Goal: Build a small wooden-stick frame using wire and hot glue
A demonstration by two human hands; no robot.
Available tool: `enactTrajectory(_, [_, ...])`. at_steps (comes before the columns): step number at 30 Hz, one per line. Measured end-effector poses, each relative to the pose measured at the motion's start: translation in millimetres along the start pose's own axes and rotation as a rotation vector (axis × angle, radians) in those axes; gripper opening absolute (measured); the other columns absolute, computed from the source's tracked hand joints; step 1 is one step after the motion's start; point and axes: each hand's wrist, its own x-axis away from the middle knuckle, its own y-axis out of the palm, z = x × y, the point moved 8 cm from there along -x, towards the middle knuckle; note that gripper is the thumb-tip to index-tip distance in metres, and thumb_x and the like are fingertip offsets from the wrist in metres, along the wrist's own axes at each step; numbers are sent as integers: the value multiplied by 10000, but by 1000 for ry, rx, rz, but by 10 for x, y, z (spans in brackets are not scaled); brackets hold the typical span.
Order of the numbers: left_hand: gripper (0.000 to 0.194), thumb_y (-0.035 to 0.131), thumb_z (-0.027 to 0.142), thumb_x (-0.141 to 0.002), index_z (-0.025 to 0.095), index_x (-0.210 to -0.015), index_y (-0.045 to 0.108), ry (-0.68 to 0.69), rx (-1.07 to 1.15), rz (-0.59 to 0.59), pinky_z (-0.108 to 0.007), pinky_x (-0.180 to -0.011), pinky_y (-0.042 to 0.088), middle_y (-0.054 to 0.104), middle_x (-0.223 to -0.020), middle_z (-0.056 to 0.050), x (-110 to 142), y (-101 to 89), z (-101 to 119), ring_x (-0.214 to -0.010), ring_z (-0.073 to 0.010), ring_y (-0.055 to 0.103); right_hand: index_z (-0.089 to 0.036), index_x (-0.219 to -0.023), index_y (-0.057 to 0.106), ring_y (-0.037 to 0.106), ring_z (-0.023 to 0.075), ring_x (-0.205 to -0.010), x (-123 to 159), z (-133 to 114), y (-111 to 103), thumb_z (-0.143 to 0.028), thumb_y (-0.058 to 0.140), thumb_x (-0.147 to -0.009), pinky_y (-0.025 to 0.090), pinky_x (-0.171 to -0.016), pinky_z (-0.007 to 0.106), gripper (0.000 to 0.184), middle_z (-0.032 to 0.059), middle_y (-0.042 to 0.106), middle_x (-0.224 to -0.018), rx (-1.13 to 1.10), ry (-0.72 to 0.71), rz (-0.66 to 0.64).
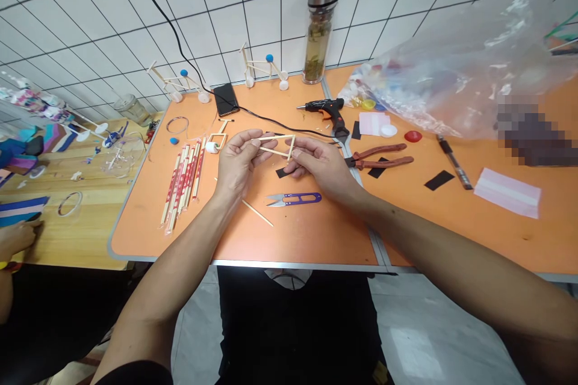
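Note:
My left hand and my right hand pinch opposite ends of a small rectangular frame of thin wooden sticks above the orange table. Just left of my left hand lies a similar stick piece with a white wheel. Bundled chopsticks in red-printed paper wrappers lie further left. Below my hands are purple-handled thread snips and a loose wooden stick. A black hot glue gun sits beyond my right hand, with red-handled pliers to its lower right.
Two stick models with blue balls stand by the tiled wall, near a phone and a glass flask. A black cable crosses the table. A plastic bag lies at right. A co-worker's hand rests on a wooden table.

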Motion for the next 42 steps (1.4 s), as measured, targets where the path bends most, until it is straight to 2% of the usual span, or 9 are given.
enactTrajectory(4, [347,1002,391,-914,216,-1133,796,5,13,0,-390,-1014,757,912,-1315,-133,-10,-7,-2,-1242,-309,897,-207,-1309,807,842,220,-806,-6,8,-26,-498,891,-946,672,-742,325,473,27,832,-817,-17,-9,25])
enactTrajectory(8, [312,985,346,-925,206,-1125,792,15,34,0,-365,-998,754,917,-1290,-133,-7,-4,11,-1190,-293,911,-207,-1233,798,828,207,-803,-15,13,-47,-483,889,-961,671,-732,314,398,25,822,-827,-25,-21,41])
enactTrajectory(14, [211,929,271,-960,203,-1112,801,8,40,9,-315,-913,752,924,-1258,-121,1,-3,42,-1140,-273,919,-216,-1195,783,816,185,-798,-45,20,-131,-386,896,-949,656,-659,293,320,60,846,-1004,-19,-35,109])
enactTrajectory(20, [153,897,227,-984,203,-1105,806,10,38,55,-308,-921,742,927,-1225,-107,-7,-42,83,-1142,-258,916,-230,-1116,788,801,164,-802,-48,9,-241,-372,882,-948,651,-645,275,239,58,832,-1027,44,-57,166])
enactTrajectory(24, [118,881,197,-991,191,-1085,810,27,61,60,-280,-882,729,928,-1198,-104,-11,-52,117,-1066,-231,921,-224,-1084,787,792,162,-785,-42,-6,-233,-363,871,-942,639,-640,271,216,47,813,-963,64,-76,149])
enactTrajectory(31, [146,893,214,-993,197,-1107,802,-10,35,86,-320,-971,736,923,-1242,-112,-20,-85,93,-1177,-257,908,-223,-1070,782,756,163,-720,-33,19,-186,-393,859,-934,606,-644,300,231,35,794,-946,136,-85,101])
enactTrajectory(36, [115,865,191,-999,205,-1095,804,13,41,84,-281,-927,735,930,-1213,-92,-46,-111,88,-1142,-229,913,-227,-951,766,678,173,-669,2,-87,-176,-365,747,-996,511,-666,330,147,19,763,-818,475,-271,92])
enactTrajectory(39, [96,846,182,-1013,209,-1095,804,17,32,94,-288,-959,735,930,-1215,-87,-57,-129,82,-1151,-221,910,-231,-854,727,616,170,-659,76,-152,-97,-361,731,-1019,432,-665,333,210,7,713,-727,711,-430,64])
enactTrajectory(42, [85,835,186,-1023,207,-1099,803,22,18,91,-287,-950,734,927,-1235,-93,-69,-138,74,-1158,-223,909,-224,-804,690,630,169,-675,171,-158,29,-378,692,-1075,375,-659,338,312,20,729,-728,872,-565,-8])
